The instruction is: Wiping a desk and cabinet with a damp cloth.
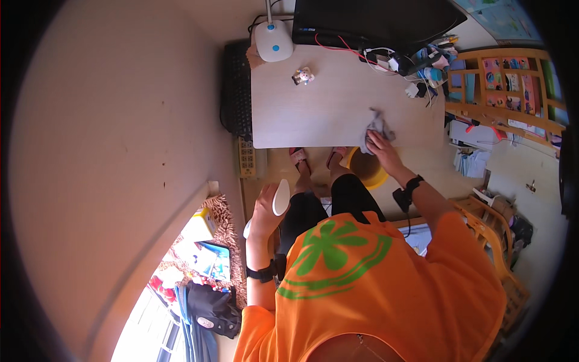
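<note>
My right hand [384, 151] is closed on a grey cloth [378, 122] at the front edge of the pale desk [325, 117], toward its right side. Part of the cloth lies flat on the desktop. In front of the desk, low on the left, my left hand [263, 211] grips a white object with a smooth oval face [281, 198]. Its lower white end shows below the fingers, and its kind cannot be made out. A small toy figure [303, 76] stands on the desk, further back.
A white lamp base [274, 45] and a black monitor [374, 21] stand at the back. Tangled cables and small items [422, 69] crowd the desk's right. A black keyboard [236, 90] leans at the left. Below the cloth sits a yellow bin [379, 177], beside a wooden bookshelf [476, 111].
</note>
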`<move>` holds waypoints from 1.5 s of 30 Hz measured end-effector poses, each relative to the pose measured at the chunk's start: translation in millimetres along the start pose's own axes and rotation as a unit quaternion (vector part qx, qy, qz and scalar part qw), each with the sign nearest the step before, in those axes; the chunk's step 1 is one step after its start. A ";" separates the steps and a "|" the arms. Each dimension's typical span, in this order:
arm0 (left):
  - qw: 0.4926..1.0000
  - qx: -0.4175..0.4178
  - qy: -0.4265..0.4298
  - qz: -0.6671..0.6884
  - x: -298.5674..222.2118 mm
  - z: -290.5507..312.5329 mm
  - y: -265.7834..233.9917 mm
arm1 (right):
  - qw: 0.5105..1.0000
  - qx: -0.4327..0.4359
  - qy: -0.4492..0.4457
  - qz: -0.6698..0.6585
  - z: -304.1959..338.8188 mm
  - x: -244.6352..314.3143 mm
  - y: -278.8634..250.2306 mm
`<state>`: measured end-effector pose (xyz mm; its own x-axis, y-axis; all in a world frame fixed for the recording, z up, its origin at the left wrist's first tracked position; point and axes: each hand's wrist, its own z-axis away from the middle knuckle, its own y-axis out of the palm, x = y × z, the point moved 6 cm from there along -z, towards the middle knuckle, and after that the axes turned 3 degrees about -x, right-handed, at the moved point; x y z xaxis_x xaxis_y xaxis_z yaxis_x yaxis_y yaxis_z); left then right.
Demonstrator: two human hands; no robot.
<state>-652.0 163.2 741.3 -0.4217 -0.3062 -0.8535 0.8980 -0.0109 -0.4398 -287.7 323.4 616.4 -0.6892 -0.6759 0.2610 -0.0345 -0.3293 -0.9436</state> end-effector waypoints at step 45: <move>0.965 0.237 0.065 -0.089 -87.0 -62.9 108.9 | 0.973 -0.106 -0.012 -0.207 -79.0 107.1 25.0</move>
<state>-525.4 248.5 750.1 -0.5600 -0.1381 -0.8169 0.7529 -0.4963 -0.4322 -419.6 294.9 604.7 -0.5675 -0.5303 0.6299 -0.4554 -0.4353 -0.7766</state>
